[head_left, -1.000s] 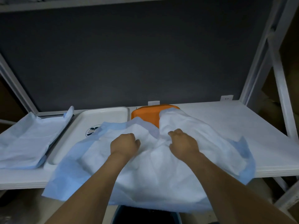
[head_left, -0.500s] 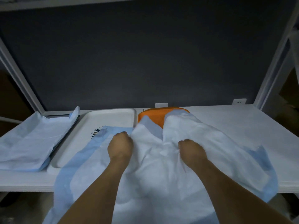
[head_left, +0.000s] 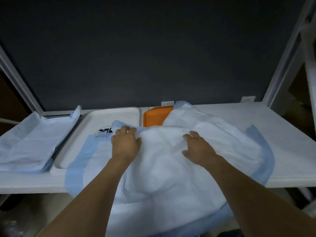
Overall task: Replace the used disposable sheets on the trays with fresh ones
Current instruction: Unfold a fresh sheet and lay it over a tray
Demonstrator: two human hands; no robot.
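Observation:
A large white disposable sheet [head_left: 213, 144] with blue borders lies crumpled across the shelf and hangs over its front edge. It covers most of an orange tray [head_left: 154, 115] and the right part of a white tray [head_left: 106, 117]. My left hand [head_left: 125, 142] grips a bunched fold of the sheet over the white tray's right side. My right hand [head_left: 196, 147] rests on the sheet with fingers spread and bent, pressing into the fabric. A second sheet [head_left: 32, 141] lies folded at the far left.
The white shelf [head_left: 256, 120] stretches bare to the right of the sheet. A dark back panel [head_left: 153, 57] rises behind. White frame posts [head_left: 287, 48] stand at both sides. Dim floor and a dark bin edge show below the shelf.
The hands moved forward and apart along the sheet. My right hand went from a fist to spread fingers. The sheet slid left over the white tray.

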